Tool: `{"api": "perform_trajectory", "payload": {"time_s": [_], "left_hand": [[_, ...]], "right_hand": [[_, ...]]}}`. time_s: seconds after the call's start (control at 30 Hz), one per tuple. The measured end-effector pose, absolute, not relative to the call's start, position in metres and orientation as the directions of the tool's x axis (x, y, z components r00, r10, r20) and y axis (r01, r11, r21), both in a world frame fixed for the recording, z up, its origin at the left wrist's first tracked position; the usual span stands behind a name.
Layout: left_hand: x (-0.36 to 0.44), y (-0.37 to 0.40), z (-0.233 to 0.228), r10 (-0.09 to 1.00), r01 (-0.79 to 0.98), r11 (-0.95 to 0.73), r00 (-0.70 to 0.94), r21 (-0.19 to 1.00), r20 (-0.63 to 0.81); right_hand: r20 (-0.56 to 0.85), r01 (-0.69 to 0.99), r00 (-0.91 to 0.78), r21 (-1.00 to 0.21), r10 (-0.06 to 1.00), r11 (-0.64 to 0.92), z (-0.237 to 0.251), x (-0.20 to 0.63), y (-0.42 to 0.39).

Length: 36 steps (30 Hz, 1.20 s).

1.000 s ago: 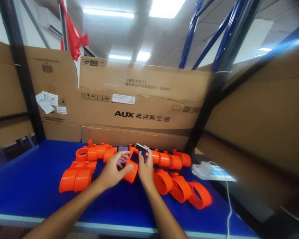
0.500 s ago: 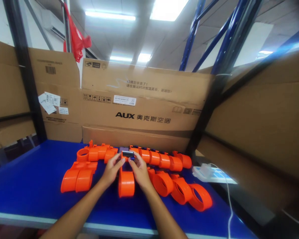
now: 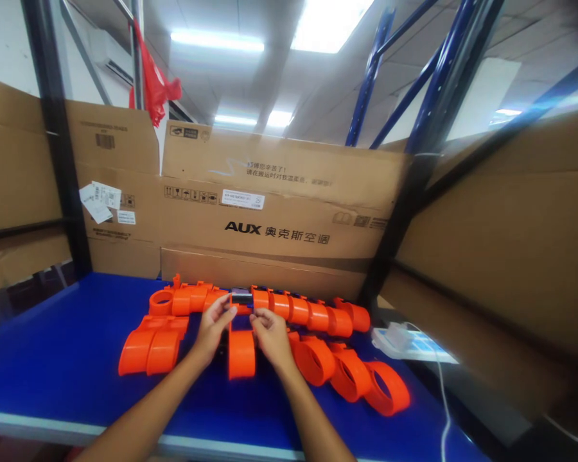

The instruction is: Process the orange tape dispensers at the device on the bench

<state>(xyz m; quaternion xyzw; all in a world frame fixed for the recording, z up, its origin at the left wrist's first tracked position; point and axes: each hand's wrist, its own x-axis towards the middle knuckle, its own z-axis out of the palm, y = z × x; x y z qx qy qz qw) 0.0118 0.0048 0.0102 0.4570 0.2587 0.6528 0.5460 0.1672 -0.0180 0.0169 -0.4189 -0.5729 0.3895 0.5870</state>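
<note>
Step in hand: both hands work at the far end of an orange band [image 3: 241, 353] that lies lengthwise on the blue counter [image 3: 67, 372]; it looks like a small dark block [image 3: 241, 298] is being seated at that end.
Left hand [image 3: 212, 327]: fingers curled narrow, pinching the left side of the dark block and the band's end.
Right hand [image 3: 270, 332]: fingers bent close, tips touching the right side of the same end.
Band's place: middle of the counter, between the two wrists, its near end pointing at the person.
Around it: a pair of orange bands [image 3: 150, 346] to the left, a chain of three rings [image 3: 351, 375] just to the right, a row of orange pieces [image 3: 298, 309] behind, against the cardboard box [image 3: 279, 212].
Far right: a white power strip [image 3: 397, 337] with its cord.
Next move calls for: likely an even squeeze from both sides with the band kept flat; whether the block is fully seated cannot be told.
</note>
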Motion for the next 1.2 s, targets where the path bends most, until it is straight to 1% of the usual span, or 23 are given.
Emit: {"api": "perform_trajectory", "payload": {"time_s": [0.1,0.23,0.4,0.5,0.77,0.97,1.07,1.2], "left_hand": [[0.011,0.006,0.008,0.963,-0.504,-0.226,0.013,0.834,0.269],[0.011,0.004,0.010,0.961,-0.513,-0.214,0.042,0.831,0.273],[0.013,-0.002,0.015,0.950,-0.420,-0.296,-0.038,0.858,0.309],[0.012,-0.003,0.018,0.947,-0.375,-0.315,-0.057,0.872,0.317],[0.009,-0.003,0.019,0.942,-0.332,-0.318,-0.001,0.888,0.337],[0.008,-0.001,0.018,0.930,-0.292,-0.350,0.010,0.890,0.368],[0.009,-0.003,0.019,0.925,-0.285,-0.364,-0.004,0.887,0.379],[0.010,-0.004,0.022,0.922,-0.284,-0.378,-0.029,0.882,0.386]], "right_hand": [[0.333,0.046,0.012,-0.942,0.943,0.332,0.017,0.167,-0.020],[0.342,0.074,-0.013,-0.937,0.940,0.342,0.021,0.167,-0.023],[0.376,0.129,-0.057,-0.916,0.925,0.380,0.028,0.165,-0.027],[0.377,0.168,-0.074,-0.908,0.923,0.384,0.029,0.165,-0.030],[0.427,0.266,-0.076,-0.862,0.901,0.431,0.030,0.164,-0.032],[0.484,0.356,-0.025,-0.813,0.875,0.460,0.026,0.164,-0.029],[0.491,0.368,-0.005,-0.809,0.871,0.458,0.023,0.164,-0.027],[0.479,0.340,0.001,-0.826,0.878,0.450,0.023,0.162,-0.027]]}}
